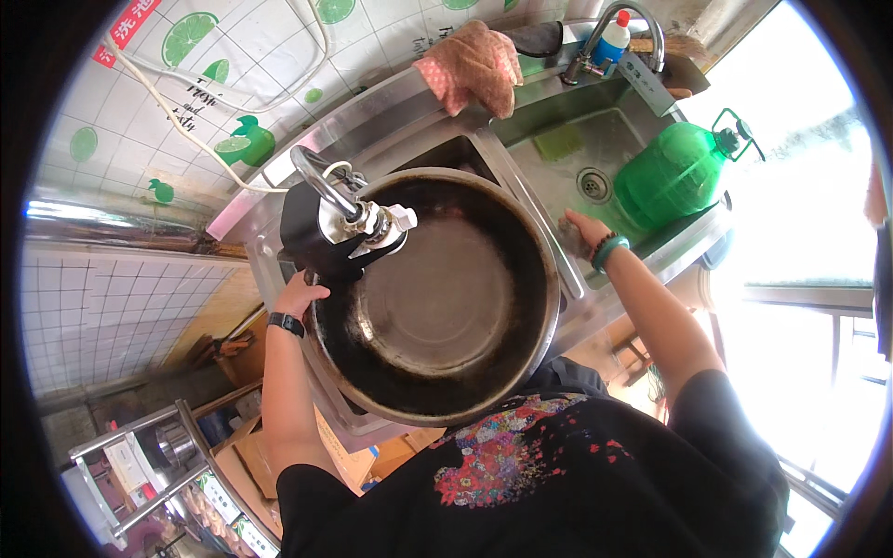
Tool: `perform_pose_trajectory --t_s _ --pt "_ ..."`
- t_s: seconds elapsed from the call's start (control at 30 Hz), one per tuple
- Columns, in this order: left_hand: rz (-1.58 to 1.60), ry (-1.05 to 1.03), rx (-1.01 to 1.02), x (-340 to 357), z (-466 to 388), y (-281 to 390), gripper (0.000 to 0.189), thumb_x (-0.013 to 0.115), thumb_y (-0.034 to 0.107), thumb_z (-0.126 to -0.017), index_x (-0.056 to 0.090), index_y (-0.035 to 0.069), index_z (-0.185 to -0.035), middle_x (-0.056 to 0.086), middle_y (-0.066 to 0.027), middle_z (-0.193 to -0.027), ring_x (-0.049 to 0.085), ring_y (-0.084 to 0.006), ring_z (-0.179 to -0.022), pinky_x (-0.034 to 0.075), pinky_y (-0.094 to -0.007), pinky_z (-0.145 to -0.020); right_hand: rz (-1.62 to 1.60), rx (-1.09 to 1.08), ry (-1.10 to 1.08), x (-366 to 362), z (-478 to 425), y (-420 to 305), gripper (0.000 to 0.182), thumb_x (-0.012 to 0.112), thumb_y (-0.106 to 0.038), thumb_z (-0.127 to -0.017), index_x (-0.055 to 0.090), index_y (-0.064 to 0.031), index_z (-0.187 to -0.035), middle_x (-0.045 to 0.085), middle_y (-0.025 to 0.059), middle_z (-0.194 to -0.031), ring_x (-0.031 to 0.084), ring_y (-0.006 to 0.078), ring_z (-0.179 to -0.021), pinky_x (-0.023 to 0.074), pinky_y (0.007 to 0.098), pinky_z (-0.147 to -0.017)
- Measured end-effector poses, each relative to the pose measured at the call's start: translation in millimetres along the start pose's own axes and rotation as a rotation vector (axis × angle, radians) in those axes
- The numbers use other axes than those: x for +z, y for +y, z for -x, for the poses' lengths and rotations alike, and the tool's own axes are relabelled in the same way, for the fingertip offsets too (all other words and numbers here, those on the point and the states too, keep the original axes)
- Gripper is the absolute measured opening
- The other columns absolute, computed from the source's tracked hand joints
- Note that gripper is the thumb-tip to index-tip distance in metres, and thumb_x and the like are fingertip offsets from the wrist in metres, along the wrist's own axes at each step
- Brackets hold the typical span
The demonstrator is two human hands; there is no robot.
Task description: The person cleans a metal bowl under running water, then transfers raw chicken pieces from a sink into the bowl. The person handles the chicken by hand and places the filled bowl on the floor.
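A large round metal pan (439, 300) with blackened inner walls rests over the left bowl of a double steel sink. My left hand (301, 294) grips its left rim, thumb over the edge, just below the tap's black housing. To the right of the pan, my right hand (589, 231) is above the sink divider, its fingers closed on a grey scouring pad (573, 240) that looks like steel wool. The pad is apart from the pan and slightly blurred. A chrome tap (324, 178) with a white-and-metal outlet (382, 227) overhangs the pan's upper left.
In the right sink bowl (520, 150) are a green jug (666, 174) and a green scrub pad (558, 141). Pink cloth gloves (478, 66) hang on the back ledge. A second tap (593, 42) and a bottle (612, 43) stand behind. A white cable (174, 125) runs along the wall.
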State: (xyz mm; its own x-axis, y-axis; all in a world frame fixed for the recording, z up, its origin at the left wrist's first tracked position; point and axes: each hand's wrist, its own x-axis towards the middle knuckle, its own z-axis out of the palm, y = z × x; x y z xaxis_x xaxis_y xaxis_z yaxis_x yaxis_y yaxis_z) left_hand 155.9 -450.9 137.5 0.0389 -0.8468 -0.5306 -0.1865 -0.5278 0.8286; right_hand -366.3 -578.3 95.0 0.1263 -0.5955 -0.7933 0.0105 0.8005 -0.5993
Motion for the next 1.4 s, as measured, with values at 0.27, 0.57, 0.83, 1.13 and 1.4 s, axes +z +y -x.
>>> perform_pose_trajectory --t_s 0.27,0.57,0.83,1.13,1.4 --pt "0.034 0.053 -0.039 5.5 9.6 -1.3 0.049 0.061 0.004 -0.056 0.055 0.001 -0.105 0.058 -0.0031 -0.095 0.053 -0.0164 -0.085 0.041 -0.0297 -0.081 -0.380 -0.071 -0.186 80.0 -122.2 -95.7 0.043 0.042 -0.043 -0.087 0.044 -0.0098 -0.114 0.055 0.0113 -0.106 0.054 0.0267 -0.093 0.0430 0.0472 -0.080" --pt "0.062 0.226 0.015 23.9 38.7 13.4 0.043 0.060 0.001 -0.058 0.056 0.002 -0.101 0.058 -0.0026 -0.090 0.054 -0.0157 -0.080 0.042 -0.0282 -0.077 0.538 -0.337 -0.214 81.0 -78.5 -65.2 0.042 0.050 -0.049 -0.080 0.057 -0.0092 -0.091 0.058 0.0026 -0.079 0.052 0.0129 -0.067 0.0400 0.0264 -0.050" --pt "0.015 0.116 -0.059 19.5 9.0 -5.3 0.037 0.060 0.002 -0.059 0.056 0.001 -0.096 0.056 -0.0008 -0.084 0.052 -0.0146 -0.075 0.042 -0.0273 -0.073 0.303 -0.012 -0.125 29.8 59.1 80.7 0.039 0.067 -0.027 -0.065 0.057 0.0084 -0.077 0.054 0.0078 -0.057 0.053 0.0167 -0.045 0.0413 0.0272 -0.035" --pt "0.040 0.062 -0.154 76.8 8.4 1.0 0.047 0.060 0.005 -0.066 0.047 0.001 -0.111 0.055 -0.0051 -0.097 0.053 -0.0169 -0.087 0.043 -0.0294 -0.079 0.327 -0.064 -0.004 -25.6 103.6 64.6 0.035 0.064 -0.015 -0.061 0.057 0.0105 -0.083 0.057 0.0120 -0.063 0.054 0.0195 -0.049 0.0411 0.0307 -0.040" --pt "0.344 0.143 -0.128 124.1 48.3 32.5 0.035 0.061 0.011 -0.075 0.050 0.001 -0.106 0.057 -0.0080 -0.094 0.057 -0.0177 -0.082 0.047 -0.0288 -0.073 0.555 -0.025 0.018 -46.7 144.9 15.2 0.043 0.064 -0.023 -0.061 0.056 0.0131 -0.082 0.056 0.0151 -0.063 0.054 0.0208 -0.049 0.0417 0.0329 -0.040"
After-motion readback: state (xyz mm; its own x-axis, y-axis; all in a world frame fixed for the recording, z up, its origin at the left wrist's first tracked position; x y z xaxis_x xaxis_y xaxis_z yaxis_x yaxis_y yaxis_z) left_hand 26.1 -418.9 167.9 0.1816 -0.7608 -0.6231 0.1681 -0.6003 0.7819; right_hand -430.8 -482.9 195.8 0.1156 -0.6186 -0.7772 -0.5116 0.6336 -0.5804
